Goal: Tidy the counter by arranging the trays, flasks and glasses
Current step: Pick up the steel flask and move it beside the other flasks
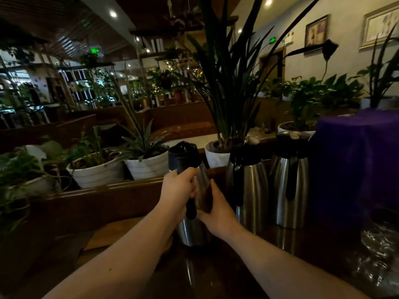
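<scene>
A steel flask [190,231] with a black lid and black handle stands on the dark counter [237,266] in front of me. My left hand [177,190] is wrapped around its handle. My right hand [218,210] presses against the flask's right side. Two more steel flasks stand upright to the right, one [251,190] close beside the held flask, the other [290,186] further right. Clear glasses [380,251] sit at the right edge, dim and blurred. A wooden tray [112,234] lies on the counter to the left of the held flask.
A purple cloth [356,160] covers something tall at the right, behind the glasses. White plant pots [97,173] line a wooden ledge behind the counter. A tall potted plant [218,156] rises just behind the flasks.
</scene>
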